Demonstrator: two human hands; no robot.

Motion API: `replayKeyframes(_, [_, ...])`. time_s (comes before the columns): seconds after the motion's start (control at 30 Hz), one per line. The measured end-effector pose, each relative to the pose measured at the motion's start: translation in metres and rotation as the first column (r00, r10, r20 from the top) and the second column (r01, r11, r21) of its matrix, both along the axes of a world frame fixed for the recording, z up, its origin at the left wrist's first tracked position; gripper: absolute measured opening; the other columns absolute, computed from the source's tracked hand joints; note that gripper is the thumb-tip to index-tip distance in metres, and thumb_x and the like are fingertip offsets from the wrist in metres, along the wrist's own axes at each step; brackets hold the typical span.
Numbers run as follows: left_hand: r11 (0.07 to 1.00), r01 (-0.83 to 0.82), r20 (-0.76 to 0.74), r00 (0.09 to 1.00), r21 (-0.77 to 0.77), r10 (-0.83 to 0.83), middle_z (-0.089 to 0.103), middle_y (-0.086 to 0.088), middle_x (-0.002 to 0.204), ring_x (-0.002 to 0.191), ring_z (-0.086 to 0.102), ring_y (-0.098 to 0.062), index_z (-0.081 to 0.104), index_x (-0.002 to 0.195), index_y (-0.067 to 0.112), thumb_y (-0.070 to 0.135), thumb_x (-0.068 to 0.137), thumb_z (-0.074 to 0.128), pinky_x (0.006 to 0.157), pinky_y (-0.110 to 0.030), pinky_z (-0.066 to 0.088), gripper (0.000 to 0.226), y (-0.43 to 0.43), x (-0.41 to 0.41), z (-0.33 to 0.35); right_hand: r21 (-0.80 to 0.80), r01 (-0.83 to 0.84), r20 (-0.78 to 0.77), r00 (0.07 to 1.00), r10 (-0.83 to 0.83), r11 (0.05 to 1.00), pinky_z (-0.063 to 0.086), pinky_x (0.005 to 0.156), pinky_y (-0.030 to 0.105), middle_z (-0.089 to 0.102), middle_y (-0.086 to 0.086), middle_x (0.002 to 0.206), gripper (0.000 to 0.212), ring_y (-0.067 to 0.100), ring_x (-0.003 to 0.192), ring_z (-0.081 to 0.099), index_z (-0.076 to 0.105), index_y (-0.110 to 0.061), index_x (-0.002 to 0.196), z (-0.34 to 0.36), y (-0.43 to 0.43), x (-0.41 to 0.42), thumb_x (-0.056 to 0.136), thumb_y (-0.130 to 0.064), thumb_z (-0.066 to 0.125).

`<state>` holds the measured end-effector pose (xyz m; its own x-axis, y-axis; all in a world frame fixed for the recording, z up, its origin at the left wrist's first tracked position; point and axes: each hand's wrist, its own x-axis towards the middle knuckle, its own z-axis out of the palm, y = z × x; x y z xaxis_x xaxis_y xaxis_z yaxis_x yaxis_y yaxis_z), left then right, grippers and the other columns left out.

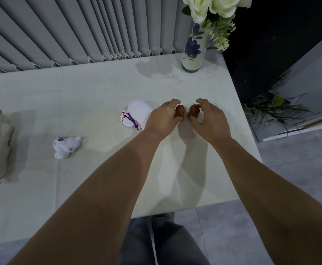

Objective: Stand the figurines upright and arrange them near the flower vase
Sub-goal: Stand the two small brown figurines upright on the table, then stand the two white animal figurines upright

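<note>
Now Two Brown Figurines Held Side by Side

Each hand is closed on a small brown figurine at the right part of the table (99,92): the left hand (162,119) on the left brown figurine (180,111), the right hand (211,121) on the right brown figurine (193,111). Both are set with long axes roughly upright, just beside each other. A white snowman figurine (135,115) lies toppled, head toward the left. A small white figurine (65,147) lies on its side, well apart. The flower vase (193,48) stands upright at the far edge.
</note>
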<state>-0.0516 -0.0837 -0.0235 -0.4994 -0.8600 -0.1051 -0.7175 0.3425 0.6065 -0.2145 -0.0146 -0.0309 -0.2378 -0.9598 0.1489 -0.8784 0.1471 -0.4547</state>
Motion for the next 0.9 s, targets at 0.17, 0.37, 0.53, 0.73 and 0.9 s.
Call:
replayKeyframes(0.17, [1.0, -0.027, -0.066, 0.997, 0.0, 0.027, 0.058, -0.006, 0.136, 0.121, 0.059, -0.022, 0.045, 0.139, 0.018, 0.026, 0.09, 0.063, 0.097, -0.039, 0.049, 0.053, 0.005, 0.011, 0.013, -0.04, 0.036, -0.014, 0.999, -0.037, 0.999, 0.043, 0.095, 0.037, 0.064, 0.007, 0.123, 0.046, 0.029, 0.11, 0.058, 0.053, -0.012, 0.128, 0.013, 0.005, 0.009, 0.086, -0.031, 0.059])
replayKeyframes(0.37, [0.98, -0.164, -0.196, 0.971, -0.113, 0.14, 0.062, -0.004, 0.131, 0.117, 0.062, -0.02, 0.052, 0.133, 0.015, 0.028, 0.093, 0.059, 0.095, -0.038, 0.051, 0.043, 0.016, 0.052, 0.033, -0.11, 0.008, -0.034, 0.999, -0.012, 0.994, 0.04, 0.099, 0.035, 0.061, 0.008, 0.123, 0.043, 0.027, 0.112, 0.055, 0.054, -0.011, 0.126, 0.037, -0.005, 0.047, 0.086, -0.027, 0.055])
replayKeyframes(0.53, [0.942, -0.255, -0.096, 0.966, -0.217, 0.24, 0.063, -0.007, 0.125, 0.108, 0.061, -0.029, 0.054, 0.13, 0.015, 0.026, 0.093, 0.055, 0.088, -0.038, 0.049, 0.039, 0.023, 0.121, 0.03, -0.096, -0.164, -0.135, 0.979, 0.15, 0.982, 0.046, 0.091, 0.042, 0.064, 0.01, 0.12, 0.045, 0.03, 0.108, 0.059, 0.058, -0.01, 0.121, 0.037, -0.014, 0.101, 0.08, -0.029, 0.058])
replayKeyframes(0.73, [0.869, -0.366, 0.072, 0.909, -0.333, 0.41, 0.064, -0.014, 0.121, 0.115, 0.058, -0.037, 0.059, 0.125, 0.011, 0.029, 0.082, 0.064, 0.099, -0.046, 0.045, 0.047, 0.037, 0.212, 0.008, 0.107, -0.263, -0.247, 0.927, 0.282, 0.959, 0.044, 0.101, 0.047, 0.049, 0.014, 0.143, 0.06, 0.036, 0.125, 0.05, 0.049, -0.015, 0.133, 0.014, -0.019, 0.15, 0.076, -0.032, 0.06])
replayKeyframes(0.9, [0.89, -0.394, 0.334, 0.827, -0.228, 0.452, 0.043, -0.012, 0.146, 0.137, 0.038, -0.034, 0.047, 0.136, 0.018, 0.028, 0.082, 0.064, 0.113, -0.052, 0.031, 0.058, 0.05, 0.263, -0.002, 0.306, -0.168, -0.274, 0.927, 0.256, 0.937, 0.025, 0.115, 0.046, 0.013, 0.012, 0.162, 0.077, 0.036, 0.148, 0.014, 0.023, -0.019, 0.149, 0.008, -0.028, 0.165, 0.086, -0.034, 0.064])
